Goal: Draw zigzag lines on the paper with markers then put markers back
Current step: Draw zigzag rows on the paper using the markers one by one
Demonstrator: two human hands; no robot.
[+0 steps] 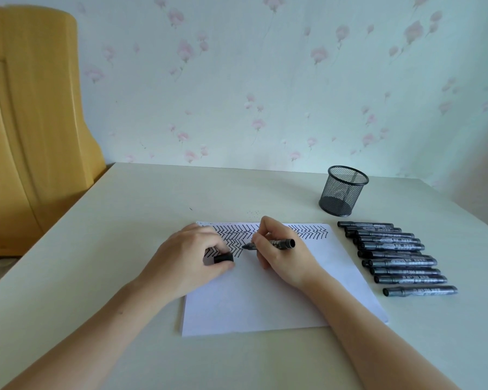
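On the paper (265, 299), zigzags under way
Right hand (282, 254) grips an uncapped marker (271, 244), tip on the sheet; left hand (189, 257) pinches its cap (223, 258); spare markers (395, 257) lie beside a mesh cup (343, 191)

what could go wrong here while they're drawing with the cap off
The right hand rests on the paper beside fresh zigzags; sliding across them could smear ink. The left hand pins the sheet while pinching the cap; if it lifts, the paper may shift and skew a line. The loose markers lie in a row close to the right forearm; a nudge could roll them toward the table edge.
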